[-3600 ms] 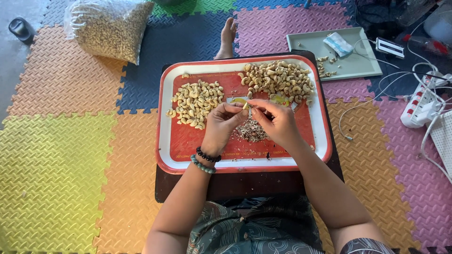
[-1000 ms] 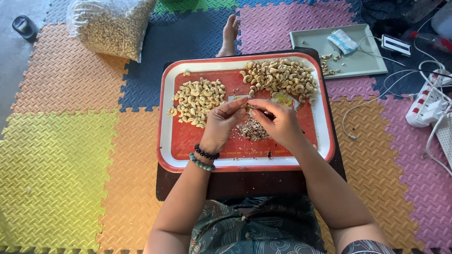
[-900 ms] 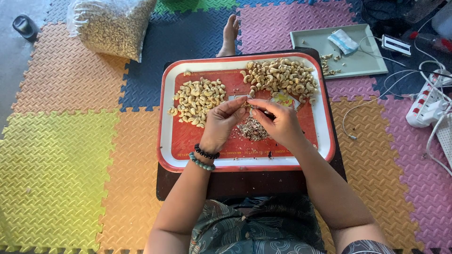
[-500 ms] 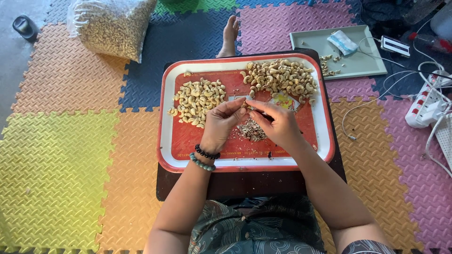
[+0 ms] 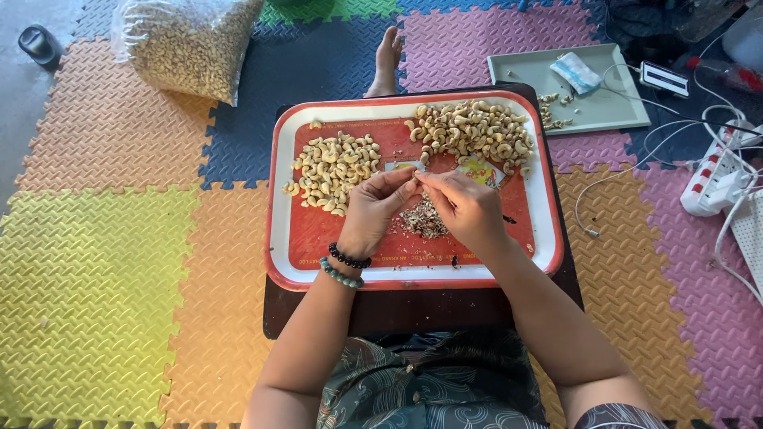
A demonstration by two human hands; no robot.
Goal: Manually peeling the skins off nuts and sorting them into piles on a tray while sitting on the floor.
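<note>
A red tray with a white rim [image 5: 280, 230] rests on a low dark table in front of me. On its left lies a heap of pale peeled cashews [image 5: 332, 168]; at its back right lies a larger heap of browner cashews [image 5: 470, 133]. My left hand [image 5: 373, 213] and my right hand [image 5: 465, 208] meet over the tray's middle, fingertips pinched together on one small cashew [image 5: 419, 177]. Right below the hands sits a small pile of brown skin scraps [image 5: 423, 220]. Two bead bracelets circle my left wrist.
A clear bag of cashews [image 5: 187, 44] lies at the back left on the foam mats. A pale green tray [image 5: 584, 91] with a packet and a few nuts is at the back right. Cables and a power strip [image 5: 715, 179] lie right. A bare foot [image 5: 387, 59] shows behind the tray.
Both hands stay over the middle of the tray, with the fingertips shifting slightly around the small nut. The heaps look the same.
</note>
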